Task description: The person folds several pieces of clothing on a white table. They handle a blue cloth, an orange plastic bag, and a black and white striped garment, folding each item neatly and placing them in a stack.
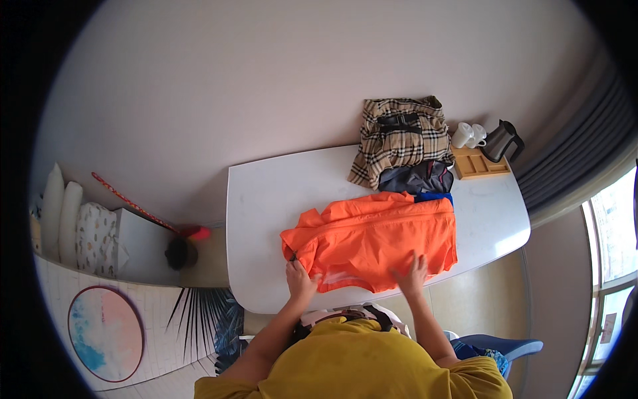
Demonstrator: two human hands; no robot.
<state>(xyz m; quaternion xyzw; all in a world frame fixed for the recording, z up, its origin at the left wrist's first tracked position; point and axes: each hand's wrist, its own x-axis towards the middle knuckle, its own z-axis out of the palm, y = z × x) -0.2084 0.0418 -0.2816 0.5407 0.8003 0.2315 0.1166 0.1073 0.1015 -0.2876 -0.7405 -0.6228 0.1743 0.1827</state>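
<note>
An orange zip-front jacket (379, 234) lies spread across the white table (254, 199), its long zip running lengthwise. My left hand (300, 278) is at the jacket's left end, beside a small dark zip pull or toggle; whether the fingers pinch the cloth cannot be made out. Flat on the near right part of the jacket rests my right hand (412, 277), fingers apart. Beyond the jacket are a grey garment (413, 178) and the edge of a blue one (434, 197). A beige plaid garment (403, 142) with a black buckled strap lies farther back, by the wall.
At the back right are a wooden compartment tray (478, 163), white mugs (463, 134) and an electric kettle (500, 140). A blue chair (513, 345) stands at the lower right. Left of the table are a dark bin (180, 253) and a bed with pillows (70, 224).
</note>
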